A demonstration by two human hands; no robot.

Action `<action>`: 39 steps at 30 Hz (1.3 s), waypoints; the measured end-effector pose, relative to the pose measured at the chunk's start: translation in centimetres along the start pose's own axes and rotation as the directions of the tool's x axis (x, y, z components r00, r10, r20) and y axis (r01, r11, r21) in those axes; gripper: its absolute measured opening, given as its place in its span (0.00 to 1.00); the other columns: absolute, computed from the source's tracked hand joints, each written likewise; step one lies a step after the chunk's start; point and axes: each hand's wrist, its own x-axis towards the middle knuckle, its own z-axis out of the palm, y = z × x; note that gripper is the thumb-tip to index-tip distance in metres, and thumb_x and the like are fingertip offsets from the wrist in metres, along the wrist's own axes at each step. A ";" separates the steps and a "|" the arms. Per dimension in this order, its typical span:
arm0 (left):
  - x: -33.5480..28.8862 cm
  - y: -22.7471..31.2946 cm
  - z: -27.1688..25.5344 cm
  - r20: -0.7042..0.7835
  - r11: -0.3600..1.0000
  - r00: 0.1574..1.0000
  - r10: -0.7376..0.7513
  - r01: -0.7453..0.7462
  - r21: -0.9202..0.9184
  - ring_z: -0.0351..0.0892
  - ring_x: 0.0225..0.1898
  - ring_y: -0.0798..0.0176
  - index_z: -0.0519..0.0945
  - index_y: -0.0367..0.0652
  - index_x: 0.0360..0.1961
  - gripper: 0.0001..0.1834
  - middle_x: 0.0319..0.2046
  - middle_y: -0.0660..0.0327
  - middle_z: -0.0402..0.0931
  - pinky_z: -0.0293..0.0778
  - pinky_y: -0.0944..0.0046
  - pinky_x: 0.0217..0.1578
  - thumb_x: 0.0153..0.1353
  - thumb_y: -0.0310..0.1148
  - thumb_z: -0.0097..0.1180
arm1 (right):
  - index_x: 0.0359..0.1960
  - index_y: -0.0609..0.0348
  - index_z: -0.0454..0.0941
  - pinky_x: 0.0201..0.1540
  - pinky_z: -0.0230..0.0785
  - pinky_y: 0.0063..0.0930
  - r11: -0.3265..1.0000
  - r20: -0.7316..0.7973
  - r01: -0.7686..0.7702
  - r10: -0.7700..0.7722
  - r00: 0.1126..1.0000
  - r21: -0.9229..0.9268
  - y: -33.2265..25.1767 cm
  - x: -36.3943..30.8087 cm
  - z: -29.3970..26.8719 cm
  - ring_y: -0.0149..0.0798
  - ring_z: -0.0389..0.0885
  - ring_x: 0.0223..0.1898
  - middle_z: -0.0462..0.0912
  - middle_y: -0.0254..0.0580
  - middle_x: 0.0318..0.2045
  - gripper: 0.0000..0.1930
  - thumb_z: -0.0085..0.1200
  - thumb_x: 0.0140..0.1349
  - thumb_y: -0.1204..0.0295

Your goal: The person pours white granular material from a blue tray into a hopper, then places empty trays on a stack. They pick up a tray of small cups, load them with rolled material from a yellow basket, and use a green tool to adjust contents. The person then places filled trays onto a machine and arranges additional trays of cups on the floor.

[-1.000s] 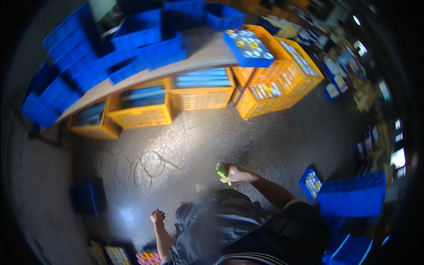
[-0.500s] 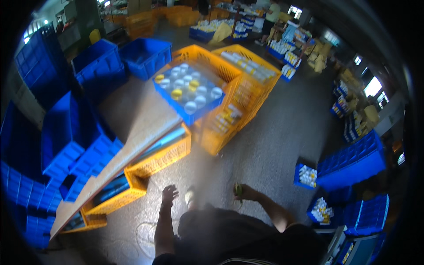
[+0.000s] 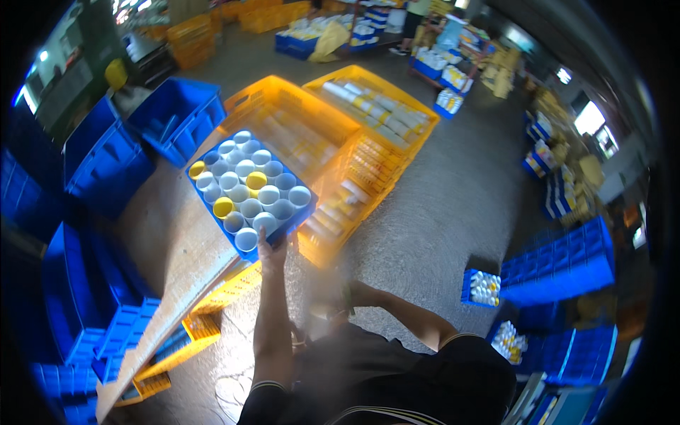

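A shallow blue crate rests on the tabletop's near right edge, filled with upright, open-topped white tubes and a few yellow ones. My left hand grips its near side, thumb up over the rim by a white tube; the other fingers are hidden by the crate. Lower and to the right, my right hand is closed in front of my body. A narrow greenish thing shows at its fingers, too blurred to name.
The worn tabletop has blue bins at its far end and more at left. Right of the crate stand yellow crates holding tubes. Tube-filled blue crates sit on the floor at right. A person stands far back.
My left hand has reached forward from empty air and taken hold of the blue crate's near side. My right hand has drawn in a little to the left. The view has shifted closer to the table.
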 end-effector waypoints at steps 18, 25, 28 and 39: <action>-56.2 0.8 -15.5 -0.694 0.712 0.335 0.637 0.090 0.697 0.84 0.32 0.56 0.81 0.30 0.41 0.17 0.35 0.50 0.83 0.82 0.61 0.32 0.53 0.31 0.58 | 0.62 0.64 0.67 0.28 0.75 0.29 0.997 0.655 0.036 -0.070 0.753 0.065 -9.1 11.2 3.9 0.33 0.79 0.25 0.84 0.49 0.40 0.26 0.55 0.68 0.62; -57.4 -9.4 -24.4 -0.782 0.800 -0.230 0.580 0.342 0.493 0.82 0.45 0.37 0.82 0.27 0.37 0.25 0.37 0.36 0.81 0.76 0.51 0.49 0.48 0.43 0.58 | 0.46 0.60 0.66 0.32 0.75 0.52 0.564 0.978 0.805 0.032 0.205 -0.187 -12.0 0.7 23.1 0.60 0.84 0.29 0.82 0.58 0.24 0.20 0.54 0.66 0.58; -57.3 -12.2 -25.3 -0.773 0.841 -0.339 0.536 0.292 0.455 0.80 0.49 0.36 0.76 0.28 0.48 0.28 0.41 0.35 0.80 0.73 0.48 0.54 0.51 0.41 0.58 | 0.45 0.60 0.65 0.31 0.75 0.52 0.457 0.991 0.879 0.074 0.114 -0.135 -13.0 -3.2 27.6 0.60 0.84 0.29 0.82 0.57 0.23 0.19 0.53 0.66 0.58; -61.1 -18.0 -27.4 -0.846 0.915 -0.422 0.326 -0.083 0.394 0.79 0.51 0.40 0.79 0.44 0.54 0.28 0.44 0.44 0.82 0.71 0.49 0.55 0.53 0.47 0.59 | 0.49 0.63 0.66 0.41 0.75 0.53 0.286 0.949 0.910 0.185 0.254 -0.299 -15.3 1.9 35.9 0.59 0.85 0.36 0.84 0.60 0.30 0.20 0.52 0.66 0.59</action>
